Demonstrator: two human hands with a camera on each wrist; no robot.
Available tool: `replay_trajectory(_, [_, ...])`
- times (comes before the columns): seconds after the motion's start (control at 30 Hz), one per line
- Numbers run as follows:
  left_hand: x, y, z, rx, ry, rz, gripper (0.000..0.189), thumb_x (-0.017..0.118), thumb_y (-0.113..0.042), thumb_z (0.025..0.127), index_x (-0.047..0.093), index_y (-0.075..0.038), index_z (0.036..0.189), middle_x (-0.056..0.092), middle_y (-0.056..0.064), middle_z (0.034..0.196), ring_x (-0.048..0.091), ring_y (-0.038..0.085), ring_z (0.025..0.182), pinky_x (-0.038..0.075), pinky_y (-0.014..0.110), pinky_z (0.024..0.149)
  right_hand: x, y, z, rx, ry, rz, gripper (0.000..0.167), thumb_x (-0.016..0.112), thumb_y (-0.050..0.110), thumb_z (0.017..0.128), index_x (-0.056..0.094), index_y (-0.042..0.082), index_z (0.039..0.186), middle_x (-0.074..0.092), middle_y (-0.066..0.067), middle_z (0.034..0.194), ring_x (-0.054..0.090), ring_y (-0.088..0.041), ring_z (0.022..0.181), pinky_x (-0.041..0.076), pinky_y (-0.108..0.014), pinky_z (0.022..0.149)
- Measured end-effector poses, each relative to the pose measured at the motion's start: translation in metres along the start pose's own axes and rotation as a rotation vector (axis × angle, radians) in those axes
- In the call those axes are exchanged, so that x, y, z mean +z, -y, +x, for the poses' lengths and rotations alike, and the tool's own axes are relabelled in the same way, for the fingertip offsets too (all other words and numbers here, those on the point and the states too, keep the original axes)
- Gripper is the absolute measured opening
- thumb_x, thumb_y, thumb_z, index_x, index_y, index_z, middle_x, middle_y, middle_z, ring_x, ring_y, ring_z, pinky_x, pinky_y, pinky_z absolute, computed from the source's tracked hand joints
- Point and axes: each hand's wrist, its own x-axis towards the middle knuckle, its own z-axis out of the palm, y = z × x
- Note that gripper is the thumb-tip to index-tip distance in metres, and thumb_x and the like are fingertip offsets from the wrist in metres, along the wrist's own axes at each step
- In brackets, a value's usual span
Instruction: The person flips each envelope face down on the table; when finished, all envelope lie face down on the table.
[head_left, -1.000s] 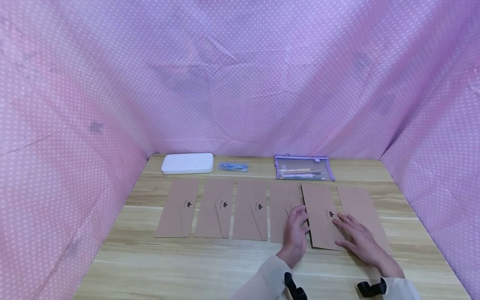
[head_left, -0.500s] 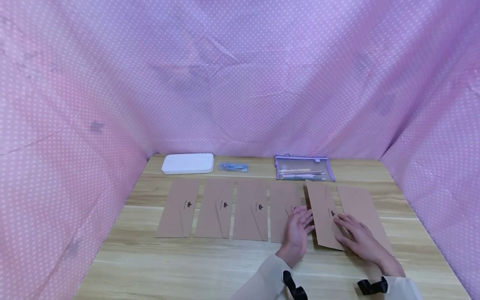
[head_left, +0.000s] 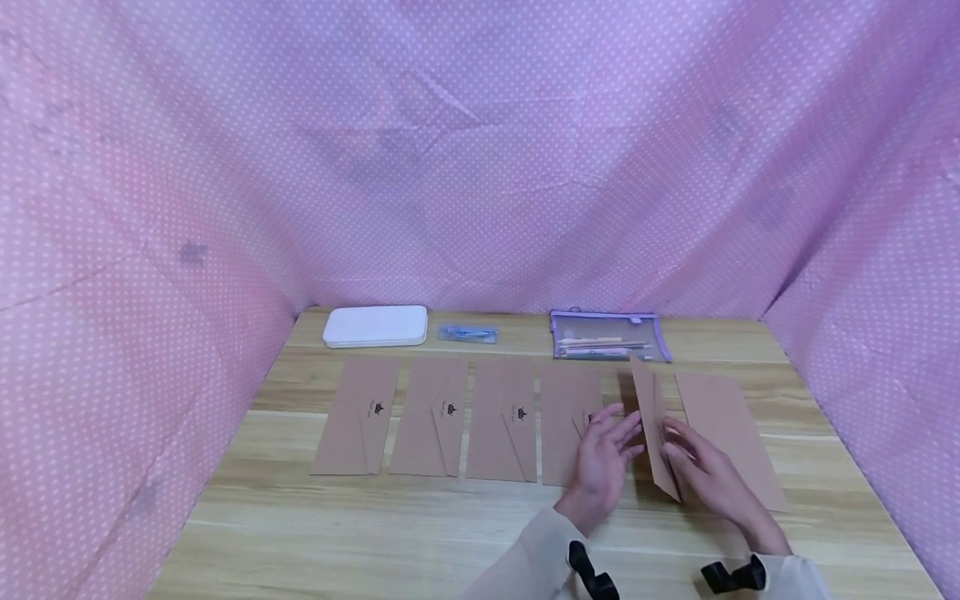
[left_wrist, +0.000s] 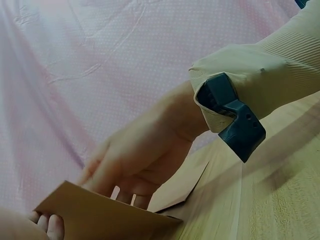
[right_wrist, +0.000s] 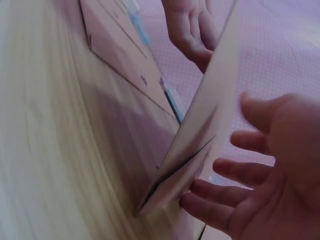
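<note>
While propping brown envelope (head_left: 649, 429) steeply on wood counter (head_left: 375, 533), between flat envelopes (head_left: 566, 396), touches left side with loosely spread left fingers (head_left: 624, 427), right side with relaxed, parted right fingers (right_wrist: 220, 194); faces pink dotted curtain (head_left: 480, 167).

Cloth walls (head_left: 480, 167): pink to lilac, white polka dots, creased; hung at nine, twelve and three o'clock. Grey patch (head_left: 192, 253) on the cloth, at nine o'clock. Table (head_left: 337, 533): pale wood grain, at six o'clock. Light: soft, cloth darker towards two o'clock.
</note>
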Motion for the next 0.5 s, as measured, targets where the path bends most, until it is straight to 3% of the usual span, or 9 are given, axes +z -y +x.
replay_trajectory(0.17, [0.002, 0.001, -0.001, 0.019, 0.052, 0.004, 0.045, 0.037, -0.026, 0.098, 0.045, -0.006, 0.138, 0.048, 0.029, 0.148, 0.058, 0.019, 0.119, 0.048, 0.030, 0.093, -0.002, 0.004, -0.001, 0.011, 0.064, 0.209, 0.052, 0.033, 0.009, 0.108, 0.016, -0.013, 0.153, 0.028, -0.048, 0.146, 0.043, 0.019, 0.120, 0.047, -0.006, 0.090])
replay_trajectory(0.23, [0.003, 0.002, -0.002, 0.026, 0.071, 0.011, 0.045, 0.036, -0.025, 0.098, 0.046, -0.005, 0.138, 0.046, 0.030, 0.148, 0.060, 0.018, 0.119, 0.049, 0.029, 0.093, -0.003, 0.006, -0.001, 0.023, 0.096, 0.266, 0.054, 0.024, 0.011, 0.110, 0.004, -0.011, 0.155, 0.020, -0.049, 0.147, 0.046, 0.013, 0.122, 0.051, -0.012, 0.091])
replay_trajectory(0.33, [0.005, 0.003, -0.002, 0.021, 0.092, 0.016, 0.044, 0.035, -0.024, 0.098, 0.049, -0.007, 0.136, 0.045, 0.031, 0.149, 0.060, 0.018, 0.119, 0.048, 0.029, 0.093, -0.005, 0.009, -0.002, 0.058, 0.124, 0.284, 0.058, 0.015, 0.022, 0.111, -0.010, -0.004, 0.156, 0.013, -0.048, 0.152, 0.054, -0.024, 0.132, 0.052, -0.017, 0.090])
replay_trajectory(0.43, [0.007, 0.005, -0.003, 0.005, 0.118, 0.035, 0.042, 0.035, -0.026, 0.099, 0.050, -0.010, 0.134, 0.044, 0.031, 0.150, 0.059, 0.017, 0.121, 0.047, 0.029, 0.094, -0.006, 0.013, -0.003, 0.086, 0.127, 0.266, 0.061, 0.010, 0.032, 0.110, -0.017, 0.003, 0.157, 0.009, -0.045, 0.155, 0.038, -0.065, 0.129, 0.054, -0.028, 0.089])
replay_trajectory(0.5, [0.008, 0.007, -0.003, -0.010, 0.136, 0.052, 0.041, 0.035, -0.028, 0.099, 0.049, -0.012, 0.134, 0.044, 0.029, 0.150, 0.059, 0.018, 0.123, 0.046, 0.029, 0.095, -0.007, 0.014, -0.004, 0.097, 0.123, 0.266, 0.063, 0.009, 0.038, 0.110, -0.018, 0.007, 0.158, 0.007, -0.045, 0.156, 0.029, -0.074, 0.127, 0.055, -0.041, 0.089])
